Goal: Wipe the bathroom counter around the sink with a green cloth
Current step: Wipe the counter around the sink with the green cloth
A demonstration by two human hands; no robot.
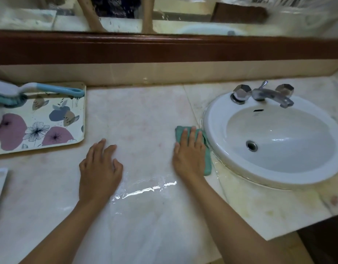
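Head view. The green cloth [208, 161] lies folded on the counter [141, 115], hard against the left rim of the sink [212, 119]. Its long axis runs away from the person, roughly along the rim's curve. The right hand [189, 155] lies flat on top of it, fingers straight and pressing down, not curled round it. The left hand [99, 168] rests on bare counter well to the left, fingers loosely spread, holding nothing. A wet film [145, 189] glistens between the forearms, nearer the person than the cloth.

Judgement: only the right hand is placed to work. The wet lies toward the person, so the stroke should draw back along the cloth's own length.
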